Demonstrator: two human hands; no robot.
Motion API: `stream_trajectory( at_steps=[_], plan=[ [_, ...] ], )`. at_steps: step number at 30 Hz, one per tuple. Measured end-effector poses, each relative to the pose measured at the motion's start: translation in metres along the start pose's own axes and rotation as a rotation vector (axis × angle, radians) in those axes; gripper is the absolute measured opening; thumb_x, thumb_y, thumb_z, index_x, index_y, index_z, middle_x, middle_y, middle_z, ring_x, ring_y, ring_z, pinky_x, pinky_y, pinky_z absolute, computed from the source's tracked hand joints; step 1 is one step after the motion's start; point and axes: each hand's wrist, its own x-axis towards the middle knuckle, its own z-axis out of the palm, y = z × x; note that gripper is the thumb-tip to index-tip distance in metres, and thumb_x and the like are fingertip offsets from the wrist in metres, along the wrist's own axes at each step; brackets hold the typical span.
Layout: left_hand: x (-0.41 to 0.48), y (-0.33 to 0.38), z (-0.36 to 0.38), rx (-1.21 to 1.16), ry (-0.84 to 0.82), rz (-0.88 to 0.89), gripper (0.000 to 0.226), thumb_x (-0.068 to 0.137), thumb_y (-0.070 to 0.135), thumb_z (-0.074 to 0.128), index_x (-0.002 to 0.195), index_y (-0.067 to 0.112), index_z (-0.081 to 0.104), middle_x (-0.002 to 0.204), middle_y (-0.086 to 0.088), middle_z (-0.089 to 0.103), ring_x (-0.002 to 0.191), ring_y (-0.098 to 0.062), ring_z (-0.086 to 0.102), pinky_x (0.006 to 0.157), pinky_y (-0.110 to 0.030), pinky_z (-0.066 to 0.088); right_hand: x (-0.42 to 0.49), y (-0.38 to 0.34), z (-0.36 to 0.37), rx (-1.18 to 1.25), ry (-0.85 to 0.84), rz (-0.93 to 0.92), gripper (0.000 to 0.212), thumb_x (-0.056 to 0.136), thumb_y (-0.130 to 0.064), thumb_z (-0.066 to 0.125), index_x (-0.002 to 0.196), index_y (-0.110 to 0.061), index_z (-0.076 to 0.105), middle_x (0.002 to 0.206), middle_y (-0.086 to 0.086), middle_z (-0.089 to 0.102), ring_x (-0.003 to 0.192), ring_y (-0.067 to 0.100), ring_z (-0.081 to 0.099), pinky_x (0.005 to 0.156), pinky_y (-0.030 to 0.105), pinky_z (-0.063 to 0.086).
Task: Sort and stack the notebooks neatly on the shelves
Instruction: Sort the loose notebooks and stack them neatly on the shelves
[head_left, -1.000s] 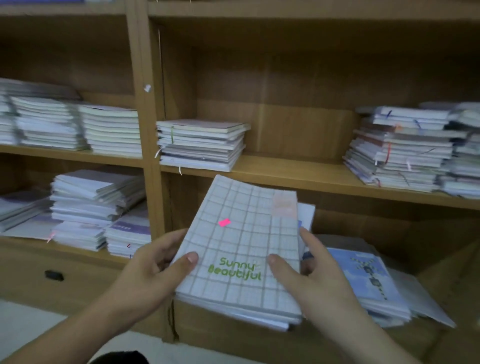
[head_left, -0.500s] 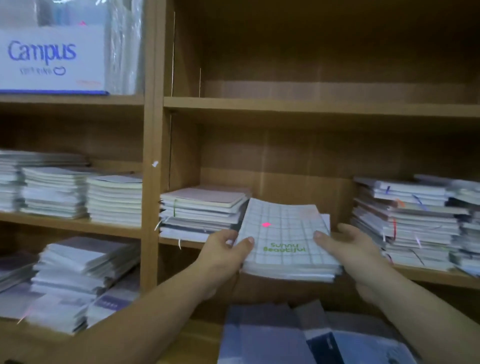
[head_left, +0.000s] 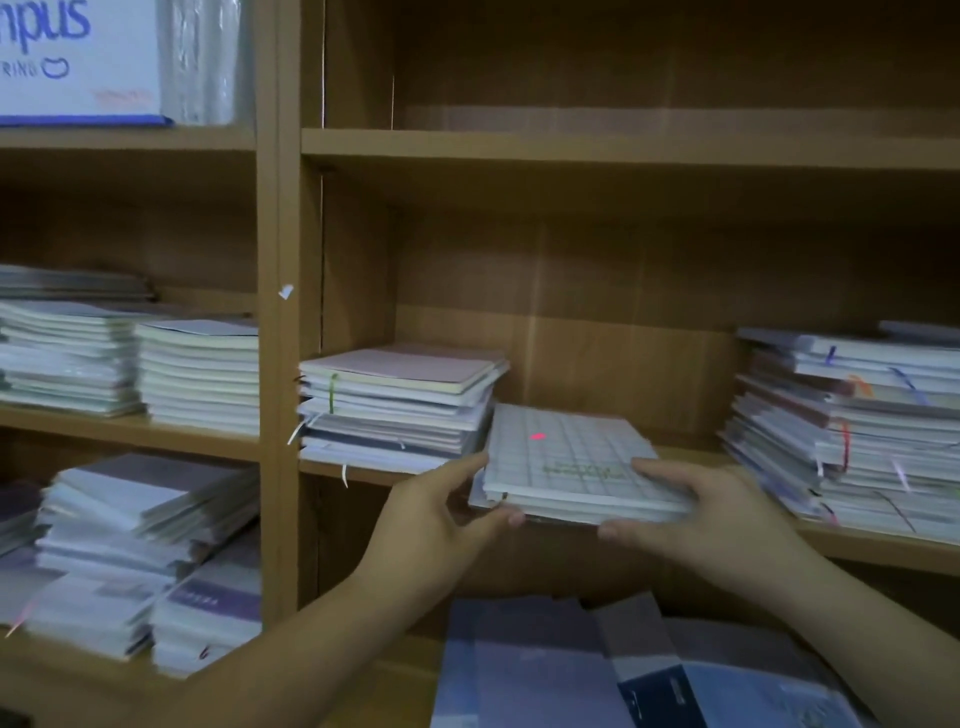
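Note:
A small stack of grid-patterned notebooks (head_left: 566, 462) with green lettering and a pink tab lies flat at the front edge of the middle shelf (head_left: 883, 551). My left hand (head_left: 447, 514) grips its left edge, thumb underneath. My right hand (head_left: 696, 514) grips its right front corner. The stack sits between a pile topped by a pink cover (head_left: 400, 400) on its left and a taller, untidy pile (head_left: 852, 426) on its right.
Two neat piles (head_left: 130, 364) fill the left bay's middle shelf, with more piles (head_left: 140, 556) below. Blue and purple notebooks (head_left: 597, 670) lie on the lowest shelf under my arms. A white Campus box (head_left: 78, 62) stands top left.
My hands have carried the grid notebooks up from the low shelf and forward to the middle shelf, levelling them from a tilt to flat. My view has risen with them.

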Motion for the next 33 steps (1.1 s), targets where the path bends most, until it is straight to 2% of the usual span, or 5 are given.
stream_trajectory(
  at_steps=[12,19,24,29,33],
  plan=[
    [0.014,-0.033,0.024,-0.017,0.254,-0.219,0.030,0.084,0.045,0.078,0.090,0.028,0.055,0.072,0.004,0.062,0.063,-0.005,0.059,0.057,-0.027,0.048,0.029,-0.007,0.030,0.180,0.040,0.018,0.100,0.065,-0.074,0.076,0.149,-0.032,0.045,0.143,-0.010,0.051,0.118,0.008,0.050,0.094,0.026,0.045],
    [-0.064,-0.084,0.075,-0.155,-0.025,-0.471,0.012,0.094,0.020,0.069,0.085,0.018,0.062,0.073,-0.009,0.061,0.063,-0.026,0.059,0.060,-0.041,0.053,-0.052,0.012,0.095,-0.010,0.586,-0.285,0.061,0.082,-0.037,0.077,0.136,-0.018,0.056,0.125,0.004,0.041,0.124,0.029,0.037,0.109,0.053,0.038],
    [-0.127,-0.131,0.137,-0.070,-0.206,-0.748,0.022,0.095,0.005,0.062,0.080,0.018,0.051,0.067,0.000,0.052,0.062,-0.016,0.048,0.070,-0.035,0.053,-0.068,0.063,0.170,-0.001,0.124,-0.201,0.042,0.093,-0.049,0.059,0.131,-0.031,0.058,0.132,-0.008,0.037,0.126,0.017,0.036,0.096,0.044,0.053],
    [-0.130,-0.169,0.160,0.138,-0.240,-0.785,0.034,0.091,0.045,0.065,0.114,0.034,0.042,0.115,0.001,0.050,0.099,-0.020,0.061,0.081,-0.026,0.045,-0.059,0.092,0.198,0.026,-0.030,-0.021,0.041,0.097,-0.050,0.055,0.135,-0.037,0.055,0.141,-0.016,0.040,0.132,0.008,0.039,0.104,0.031,0.045],
    [-0.128,-0.199,0.166,0.127,-0.214,-0.905,0.036,0.085,0.048,0.071,0.092,0.025,0.044,0.092,-0.005,0.067,0.091,-0.029,0.067,0.079,-0.032,0.052,-0.052,0.113,0.215,-0.276,-0.176,0.017,0.051,0.096,-0.064,0.039,0.137,-0.040,0.056,0.148,-0.009,0.049,0.146,0.018,0.035,0.124,0.047,0.015]
  ],
)
